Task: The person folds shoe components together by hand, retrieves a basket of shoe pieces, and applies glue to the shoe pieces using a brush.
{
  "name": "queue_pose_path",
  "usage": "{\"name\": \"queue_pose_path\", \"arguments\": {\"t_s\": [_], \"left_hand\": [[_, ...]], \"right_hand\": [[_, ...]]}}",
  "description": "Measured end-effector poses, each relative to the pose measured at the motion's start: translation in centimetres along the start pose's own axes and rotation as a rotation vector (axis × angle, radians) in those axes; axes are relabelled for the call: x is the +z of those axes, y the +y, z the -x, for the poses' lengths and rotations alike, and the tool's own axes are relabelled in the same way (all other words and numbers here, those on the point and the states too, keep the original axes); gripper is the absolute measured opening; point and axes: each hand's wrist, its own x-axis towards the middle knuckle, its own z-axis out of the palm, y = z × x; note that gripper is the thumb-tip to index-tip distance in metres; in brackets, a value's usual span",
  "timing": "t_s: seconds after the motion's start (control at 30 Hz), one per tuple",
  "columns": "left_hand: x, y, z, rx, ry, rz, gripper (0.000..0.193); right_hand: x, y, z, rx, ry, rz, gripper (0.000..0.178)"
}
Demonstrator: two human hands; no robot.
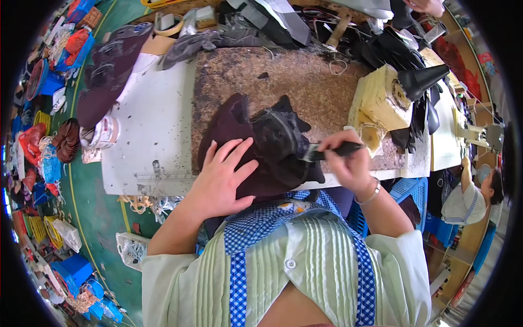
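A dark maroon piece of sheet material (226, 122) lies over the near edge of a speckled brown board (321, 79), with a black shaped piece (275, 133) on top. My left hand (220, 180) rests on the maroon piece, fingers spread flat and gripping nothing. A small brush (343, 149) with a black handle is pinched in my right hand (348, 169). Its pale bristles meet the right side of the black piece. Just beyond that hand stands a yellowed, glue-crusted container (378, 101) with a black cone (422, 82) sticking out of it.
More maroon pieces (111, 71) hang over the table's left side, above a stained white jar (103, 133). Dark scraps (239, 38) and a tape roll (168, 24) crowd the back. A blue basket (411, 191) is below at right. Another person (468, 199) works farther right; someone's hand (427, 5) shows top right.
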Motion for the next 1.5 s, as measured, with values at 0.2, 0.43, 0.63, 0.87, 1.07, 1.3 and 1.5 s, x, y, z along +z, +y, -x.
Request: {"name": "queue_pose_path", "arguments": {"t_s": [0.2,0.43,0.63,0.87,1.07,1.3,1.5], "left_hand": [[-3.3,-1.0,0.9,-0.190,0.622,0.613,0.047],[-13.6,-11.7,8.7,-0.388,0.940,-0.800,0.048],[-14.0,-18.9,8.5,-0.840,0.212,-0.728,0.050],[-3.6,-4.4,-1.1,0.024,0.204,-0.087,0.058],[0.5,-0.9,-0.6,0.049,-0.103,-0.101,0.083],[1.5,-1.5,0.6,0.121,-0.042,-0.069,0.078],[1.9,-1.0,1.4,0.045,-0.027,-0.046,0.083]], "right_hand": [[1.8,-2.8,-1.3,-0.351,-0.408,0.776,0.018],[0.0,-1.0,-0.3,-0.129,0.178,0.603,0.010],[-6.9,0.1,2.1,-0.160,0.458,0.175,0.012],[-9.1,0.5,2.5,0.127,0.380,0.551,0.018],[-10.8,1.1,2.9,0.337,0.643,0.352,0.017],[-4.3,0.5,-1.3,0.184,0.109,-0.124,0.011],[8.4,0.0,-13.2,-0.183,-0.585,0.056,0.014]]}}
